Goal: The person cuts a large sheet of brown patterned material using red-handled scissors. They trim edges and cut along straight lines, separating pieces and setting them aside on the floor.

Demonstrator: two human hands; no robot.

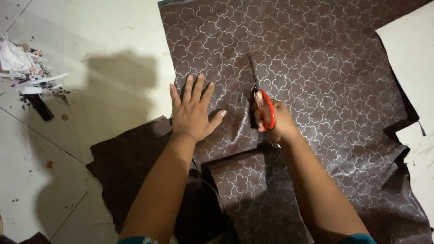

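Brown glossy fabric with a silver flower-outline print [316,77] lies spread flat over the pale tiled floor [117,40], filling the right and centre of view; a second piece of it overlaps at the bottom; left hand [193,110] lies palm-down on the fabric near its left edge, fingers spread, holding nothing; right hand [275,121] is closed around the red handle loops of the scissors [261,97], just right of the left hand; dark blades point away from the body, lying on the fabric, nearly closed; heap of white paper scraps and dark debris [27,68] sits on the floor far left, well apart.
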